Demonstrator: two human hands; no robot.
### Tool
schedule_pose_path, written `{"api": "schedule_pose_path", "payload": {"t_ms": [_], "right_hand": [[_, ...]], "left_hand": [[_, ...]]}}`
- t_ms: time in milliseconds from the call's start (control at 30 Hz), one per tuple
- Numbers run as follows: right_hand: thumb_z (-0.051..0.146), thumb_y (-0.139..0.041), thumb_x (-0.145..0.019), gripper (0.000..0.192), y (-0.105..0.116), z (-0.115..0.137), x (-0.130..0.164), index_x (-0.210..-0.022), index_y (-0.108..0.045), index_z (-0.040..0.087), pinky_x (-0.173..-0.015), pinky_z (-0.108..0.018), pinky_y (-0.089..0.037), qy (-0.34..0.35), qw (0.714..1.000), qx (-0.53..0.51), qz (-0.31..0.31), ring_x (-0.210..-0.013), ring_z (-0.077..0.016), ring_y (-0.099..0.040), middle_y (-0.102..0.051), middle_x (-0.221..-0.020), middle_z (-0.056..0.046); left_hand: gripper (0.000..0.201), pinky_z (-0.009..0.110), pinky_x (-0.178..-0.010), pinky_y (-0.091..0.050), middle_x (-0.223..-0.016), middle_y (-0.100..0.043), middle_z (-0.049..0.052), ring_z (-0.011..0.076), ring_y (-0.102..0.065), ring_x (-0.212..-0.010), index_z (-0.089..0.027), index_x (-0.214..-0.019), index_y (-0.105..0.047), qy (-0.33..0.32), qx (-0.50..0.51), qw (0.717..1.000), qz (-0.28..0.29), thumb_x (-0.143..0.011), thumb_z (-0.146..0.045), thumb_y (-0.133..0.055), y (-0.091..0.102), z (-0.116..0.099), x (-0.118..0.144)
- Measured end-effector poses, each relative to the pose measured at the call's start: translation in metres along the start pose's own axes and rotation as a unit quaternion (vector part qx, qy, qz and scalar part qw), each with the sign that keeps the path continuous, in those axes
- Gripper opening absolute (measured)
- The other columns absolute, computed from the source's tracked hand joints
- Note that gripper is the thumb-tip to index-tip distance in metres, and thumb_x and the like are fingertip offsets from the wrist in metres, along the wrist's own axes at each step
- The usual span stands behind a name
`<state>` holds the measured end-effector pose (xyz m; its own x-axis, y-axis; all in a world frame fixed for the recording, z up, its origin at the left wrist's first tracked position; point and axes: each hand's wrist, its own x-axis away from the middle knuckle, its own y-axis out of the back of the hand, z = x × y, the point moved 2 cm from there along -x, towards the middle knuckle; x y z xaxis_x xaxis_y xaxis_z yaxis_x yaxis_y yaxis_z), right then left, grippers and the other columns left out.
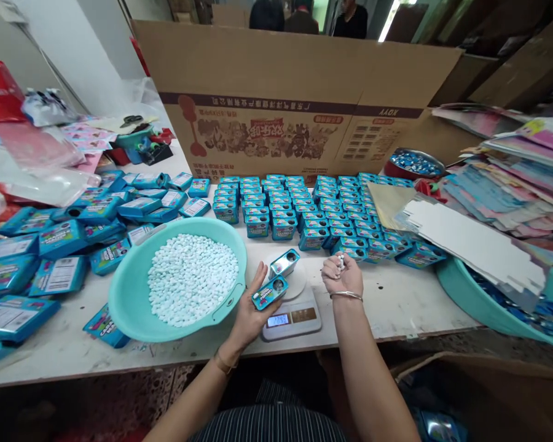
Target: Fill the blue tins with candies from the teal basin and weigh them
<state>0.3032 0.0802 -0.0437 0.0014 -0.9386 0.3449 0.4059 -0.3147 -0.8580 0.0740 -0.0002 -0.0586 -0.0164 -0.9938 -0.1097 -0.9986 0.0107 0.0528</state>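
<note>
On the small white digital scale (291,314), at the white tabletop's (396,307) near edge, stands one open blue tin (284,263). Left hand (251,310) fingers clasp one printed blue lid (270,291) over the scale; right hand (342,276), just right of it, pinches small white tablets (341,261) (count unclear). One teal basin (129,301) of tablets sits left, bare tabletop right.

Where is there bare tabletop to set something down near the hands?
Bare tabletop lies right of the scale, between the right hand and the teal tub. The far side is packed with rows of tins; the left with the candy basin and blue boxes.
</note>
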Motion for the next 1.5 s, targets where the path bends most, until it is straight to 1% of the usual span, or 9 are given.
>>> {"api": "schedule_pose_path", "payload": {"t_ms": [167,267,400,500,700,833,967,1200,1500], "right_hand": [[0.017,-0.045,-0.089,0.019,-0.02,-0.002,0.01,-0.072,-0.039,0.023,-0.03,-0.014,-0.028,-0.012,0.999,-0.018,-0.038,-0.033,-0.006,-0.033,-0.038,-0.051,0.009],[0.019,-0.038,-0.094,0.021,-0.033,-0.004,0.013,-0.073,-0.039,0.022,-0.03,-0.013,-0.026,-0.012,0.998,-0.029,-0.047,-0.032,-0.0057,-0.032,-0.037,-0.051,0.009],[0.024,-0.037,-0.098,0.023,-0.049,-0.005,0.009,-0.074,-0.04,0.022,-0.029,-0.013,-0.024,-0.021,0.999,-0.004,-0.04,-0.032,-0.0054,-0.03,-0.039,-0.051,0.009],[0.027,-0.043,-0.098,0.022,-0.062,-0.009,0.002,-0.076,-0.041,0.023,-0.03,-0.013,-0.024,-0.037,0.998,0.048,-0.016,-0.033,-0.005,-0.03,-0.039,-0.052,0.009],[0.033,-0.048,-0.098,0.026,-0.083,-0.024,-0.008,-0.075,-0.041,0.022,-0.028,-0.014,-0.02,-0.002,0.993,0.115,-0.004,-0.031,-0.0039,-0.024,-0.033,-0.05,0.012],[0.033,-0.045,-0.1,0.027,-0.093,-0.029,-0.007,-0.076,-0.043,0.022,-0.029,-0.014,-0.018,0.01,0.992,0.125,-0.025,-0.031,-0.0033,-0.022,-0.033,-0.049,0.012],[0.033,-0.043,-0.101,0.028,-0.102,-0.033,-0.007,-0.076,-0.045,0.021,-0.03,-0.014,-0.018,0.035,0.988,0.141,-0.05,-0.031,-0.0031,-0.022,-0.032,-0.048,0.012],[0.039,-0.06,-0.089,0.024,-0.099,-0.043,-0.017,-0.078,-0.047,0.022,-0.038,-0.016,-0.032,0.121,0.969,0.212,-0.042,-0.034,-0.0032,-0.028,-0.035,-0.05,0.013],[0.04,-0.065,-0.081,0.023,-0.09,-0.049,-0.019,-0.077,-0.05,0.023,-0.046,-0.02,-0.045,0.171,0.955,0.239,-0.047,-0.042,-0.0067,-0.045,-0.044,-0.053,0.01]], "left_hand": [[0.07,0.046,-0.123,-0.024,-0.159,-0.036,0.009,0.029,-0.03,-0.148,-0.023,-0.145,-0.049,-0.01,-0.025,1.0,-0.015,-0.08,-0.031,-0.076,0.016,-0.017,0.041],[0.06,0.046,-0.12,-0.033,-0.154,-0.045,0.01,0.0286,-0.04,-0.144,-0.025,-0.138,-0.057,-0.014,-0.049,0.999,-0.006,-0.081,-0.028,-0.075,0.033,-0.021,0.076],[0.049,0.042,-0.11,-0.047,-0.135,-0.065,0.01,0.027,-0.059,-0.128,-0.026,-0.13,-0.064,-0.01,-0.084,0.995,-0.053,-0.082,-0.029,-0.073,0.056,-0.005,0.12],[0.044,0.04,-0.101,-0.054,-0.123,-0.07,0.009,0.0259,-0.067,-0.116,-0.026,-0.124,-0.068,0.004,-0.11,0.989,-0.096,-0.081,-0.032,-0.074,0.066,0.011,0.136],[0.043,0.038,-0.097,-0.056,-0.118,-0.069,0.009,0.0253,-0.067,-0.111,-0.025,-0.12,-0.07,0.026,-0.11,0.985,-0.128,-0.079,-0.037,-0.074,0.064,0.012,0.126],[0.042,0.037,-0.097,-0.055,-0.117,-0.07,0.008,0.0237,-0.068,-0.109,-0.026,-0.12,-0.07,0.015,-0.1,0.988,-0.119,-0.079,-0.035,-0.073,0.06,0.006,0.115],[0.042,0.034,-0.089,-0.059,-0.111,-0.072,0.007,0.0227,-0.071,-0.102,-0.025,-0.118,-0.071,0.032,-0.091,0.987,-0.128,-0.078,-0.036,-0.074,0.058,0.005,0.109],[0.046,0.038,-0.093,-0.059,-0.112,-0.076,0.01,0.0253,-0.074,-0.099,-0.018,-0.117,-0.071,0.073,-0.049,0.986,-0.143,-0.074,-0.035,-0.077,0.05,0.014,0.093],[0.046,0.042,-0.091,-0.06,-0.104,-0.078,0.011,0.0285,-0.075,-0.094,-0.015,-0.104,-0.075,0.097,-0.032,0.979,-0.177,-0.066,-0.039,-0.082,0.047,0.026,0.088]]}}
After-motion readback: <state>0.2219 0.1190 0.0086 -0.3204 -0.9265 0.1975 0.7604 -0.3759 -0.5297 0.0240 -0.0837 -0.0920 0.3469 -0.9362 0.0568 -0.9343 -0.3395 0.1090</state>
